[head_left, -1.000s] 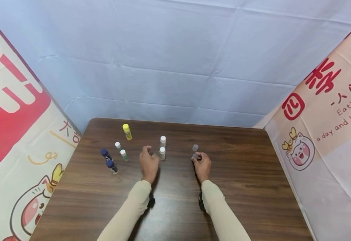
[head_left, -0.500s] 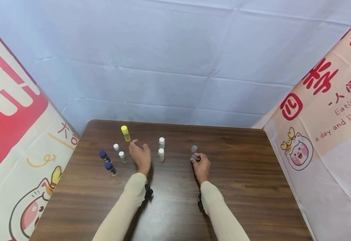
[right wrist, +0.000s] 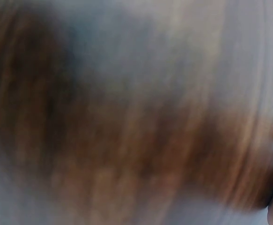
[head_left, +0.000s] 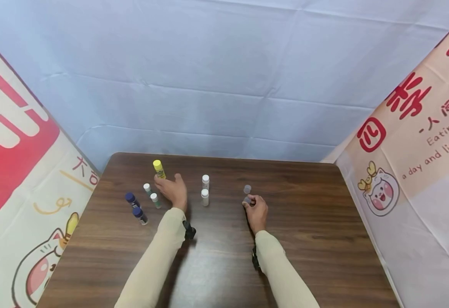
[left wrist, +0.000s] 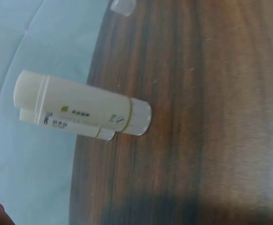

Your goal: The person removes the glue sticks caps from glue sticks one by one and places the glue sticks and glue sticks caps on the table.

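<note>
My left hand (head_left: 173, 190) reaches to the yellow-capped glue stick (head_left: 157, 166), fingers and thumb apart, one fingertip right at its lower part. My right hand (head_left: 257, 213) pinches a small translucent cylinder (head_left: 247, 199) between thumb and fingers. A similar translucent cylinder (head_left: 247, 188) stands just behind it. Between the hands stand two white glue sticks, the front one (head_left: 205, 197) and the rear one (head_left: 205, 182). In the left wrist view, the white glue stick (left wrist: 87, 103) overlaps its pair, with a fingertip in the lower left corner. The right wrist view is mostly blurred.
Two green glue sticks with white caps (head_left: 155, 200) stand left of my left hand. Farther left are two glue sticks with dark blue caps (head_left: 137, 213). The brown wooden table (head_left: 317, 239) ends at a pale cloth backdrop (head_left: 224, 107), with printed cloths at both sides.
My left hand has moved left and away from beside the white glue sticks to the yellow glue stick. My right hand has stayed at the translucent cylinder.
</note>
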### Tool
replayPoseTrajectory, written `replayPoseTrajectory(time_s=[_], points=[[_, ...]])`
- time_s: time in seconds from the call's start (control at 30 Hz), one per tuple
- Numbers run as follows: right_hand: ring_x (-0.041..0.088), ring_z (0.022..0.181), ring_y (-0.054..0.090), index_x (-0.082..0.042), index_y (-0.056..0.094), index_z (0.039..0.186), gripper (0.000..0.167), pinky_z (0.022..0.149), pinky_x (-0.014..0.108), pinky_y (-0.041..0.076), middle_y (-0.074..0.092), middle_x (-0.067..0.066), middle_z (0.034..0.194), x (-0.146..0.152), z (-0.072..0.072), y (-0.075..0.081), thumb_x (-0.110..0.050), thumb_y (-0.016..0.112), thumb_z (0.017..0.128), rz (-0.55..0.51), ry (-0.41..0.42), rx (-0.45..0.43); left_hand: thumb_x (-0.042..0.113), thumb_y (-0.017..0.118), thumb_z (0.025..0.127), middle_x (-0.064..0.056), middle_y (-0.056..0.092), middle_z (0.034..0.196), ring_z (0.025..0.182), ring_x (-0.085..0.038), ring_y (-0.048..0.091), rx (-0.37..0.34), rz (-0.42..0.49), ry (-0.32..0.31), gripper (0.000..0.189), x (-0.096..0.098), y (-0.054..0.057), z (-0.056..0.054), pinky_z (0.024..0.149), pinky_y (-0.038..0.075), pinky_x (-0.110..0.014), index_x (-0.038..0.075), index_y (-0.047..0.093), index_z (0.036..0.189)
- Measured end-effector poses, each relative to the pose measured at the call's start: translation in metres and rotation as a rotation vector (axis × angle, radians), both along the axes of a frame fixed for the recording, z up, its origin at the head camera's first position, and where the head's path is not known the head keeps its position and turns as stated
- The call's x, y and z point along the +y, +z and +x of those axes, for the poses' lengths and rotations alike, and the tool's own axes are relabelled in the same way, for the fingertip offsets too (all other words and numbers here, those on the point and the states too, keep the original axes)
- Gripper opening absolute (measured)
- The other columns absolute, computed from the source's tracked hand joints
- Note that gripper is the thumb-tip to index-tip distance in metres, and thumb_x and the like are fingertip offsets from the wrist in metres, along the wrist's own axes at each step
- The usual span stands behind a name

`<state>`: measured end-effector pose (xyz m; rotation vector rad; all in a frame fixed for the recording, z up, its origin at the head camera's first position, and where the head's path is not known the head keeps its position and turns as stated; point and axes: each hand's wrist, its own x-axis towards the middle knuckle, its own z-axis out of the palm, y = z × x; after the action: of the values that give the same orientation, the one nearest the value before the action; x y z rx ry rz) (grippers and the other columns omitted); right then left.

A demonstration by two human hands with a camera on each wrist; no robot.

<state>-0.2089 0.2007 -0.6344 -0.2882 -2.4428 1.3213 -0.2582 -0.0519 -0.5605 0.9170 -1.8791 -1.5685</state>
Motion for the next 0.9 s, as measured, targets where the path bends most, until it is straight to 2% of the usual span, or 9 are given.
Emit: replayPoseTrajectory(time_s=[0.23, 0.5, 0.67, 0.9], points=[[0.026, 0.089, 0.062, -0.004, 0.070, 0.103, 0.027, 0.081, 0.041, 0.051, 0.067, 0.011, 0.096, 0.000, 0.002, 0.001, -0.006, 0.080, 0.078, -0.037, 0.003, -0.027, 0.022, 0.064, 0.092, -0.019, 0.022, 0.153, 0.141, -0.033, 0.023, -0.043, 0.061, 0.065, 0.078, -0.006, -0.003, -0.016, 0.115, 0.019, -0.044, 0.001, 0.017, 0.151], [0.025, 0.089, 0.062, -0.004, 0.070, 0.103, 0.027, 0.080, 0.040, 0.052, 0.068, 0.011, 0.099, 0.001, 0.000, -0.002, -0.006, 0.080, 0.078, -0.028, 0.018, -0.011, 0.030, 0.061, 0.095, -0.014, 0.015, 0.158, 0.145, -0.028, 0.014, -0.059, 0.084, 0.090, 0.081, -0.011, -0.006, -0.031, 0.117, 0.011, -0.041, 0.005, 0.011, 0.153], [0.024, 0.089, 0.062, -0.005, 0.070, 0.102, 0.026, 0.080, 0.039, 0.052, 0.068, 0.009, 0.099, 0.002, -0.001, -0.002, -0.006, 0.080, 0.078, -0.026, 0.016, -0.002, 0.026, 0.059, 0.096, -0.013, 0.021, 0.157, 0.144, -0.028, 0.019, -0.060, 0.085, 0.123, 0.074, -0.014, -0.006, -0.038, 0.116, 0.013, -0.038, 0.005, 0.017, 0.153], [0.024, 0.087, 0.063, -0.005, 0.071, 0.101, 0.027, 0.079, 0.039, 0.052, 0.068, 0.009, 0.097, 0.004, 0.003, -0.005, -0.006, 0.081, 0.076, -0.026, 0.018, 0.017, 0.017, 0.059, 0.096, -0.016, 0.041, 0.147, 0.136, -0.027, 0.037, -0.087, 0.125, 0.180, 0.060, -0.018, -0.009, -0.043, 0.112, 0.027, -0.034, 0.006, 0.032, 0.148]])
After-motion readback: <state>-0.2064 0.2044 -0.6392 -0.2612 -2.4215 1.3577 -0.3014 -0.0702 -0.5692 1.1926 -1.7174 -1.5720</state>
